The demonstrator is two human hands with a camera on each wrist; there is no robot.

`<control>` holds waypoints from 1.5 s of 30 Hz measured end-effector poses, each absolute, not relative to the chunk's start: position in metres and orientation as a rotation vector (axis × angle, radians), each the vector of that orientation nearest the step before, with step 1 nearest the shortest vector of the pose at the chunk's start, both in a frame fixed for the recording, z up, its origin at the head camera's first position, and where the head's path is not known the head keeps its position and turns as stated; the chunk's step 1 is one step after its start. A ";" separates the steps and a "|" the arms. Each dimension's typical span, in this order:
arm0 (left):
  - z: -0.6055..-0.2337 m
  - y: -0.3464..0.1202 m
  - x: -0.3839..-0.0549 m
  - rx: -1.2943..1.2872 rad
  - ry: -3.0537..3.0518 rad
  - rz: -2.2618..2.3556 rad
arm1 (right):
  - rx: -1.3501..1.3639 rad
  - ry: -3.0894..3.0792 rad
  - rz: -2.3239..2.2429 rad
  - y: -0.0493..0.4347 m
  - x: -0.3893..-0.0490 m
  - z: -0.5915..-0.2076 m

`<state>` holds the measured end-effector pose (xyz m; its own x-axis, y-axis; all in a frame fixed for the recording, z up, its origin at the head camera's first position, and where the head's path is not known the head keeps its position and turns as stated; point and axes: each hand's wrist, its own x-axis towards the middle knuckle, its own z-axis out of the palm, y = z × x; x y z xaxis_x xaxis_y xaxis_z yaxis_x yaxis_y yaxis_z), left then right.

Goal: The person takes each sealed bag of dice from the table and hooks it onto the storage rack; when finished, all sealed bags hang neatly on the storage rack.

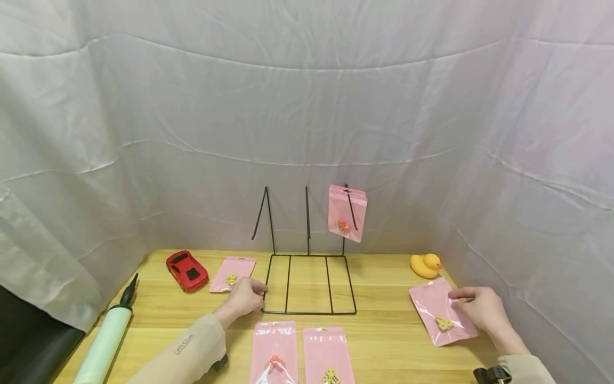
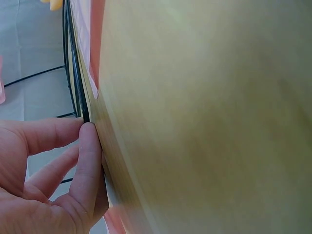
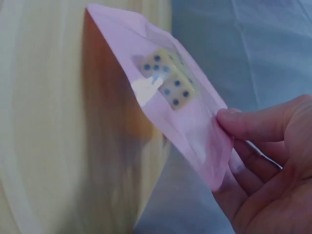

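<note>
At the right of the head view, my right hand (image 1: 484, 309) pinches the side edge of a pink zip pouch (image 1: 429, 298). Yellow dice (image 3: 168, 78) with dark dots show through its clear front, and it tilts up from the tabletop in the right wrist view. My left hand (image 1: 245, 296) pinches the front left corner of a black wire display rack (image 1: 309, 313); in the left wrist view, thumb and fingertips meet at the wire. Pink pouches with orange contents (image 1: 346, 210) hang on the rack's right hook. The middle and left hooks bear nothing.
Two pink pouches lie in front, one with red contents (image 1: 274, 341), one with yellow dice (image 1: 326, 349). Another pouch (image 1: 240, 265) lies behind my left hand, near a red toy car (image 1: 188, 271). A yellow duck (image 1: 424, 265) sits back right; a pale green pump (image 1: 106, 341) lies left.
</note>
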<state>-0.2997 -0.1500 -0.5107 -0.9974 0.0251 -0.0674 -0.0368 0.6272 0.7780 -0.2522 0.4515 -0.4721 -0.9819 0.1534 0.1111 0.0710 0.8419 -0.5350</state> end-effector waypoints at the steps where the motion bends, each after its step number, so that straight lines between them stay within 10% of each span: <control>1: -0.510 -0.150 -0.299 -0.016 2.769 1.327 | -0.170 -2.865 0.836 0.450 -0.252 -0.470; 45: -0.551 -0.166 -0.331 0.062 2.719 1.367 | 0.435 -2.466 1.249 0.346 -0.213 -0.396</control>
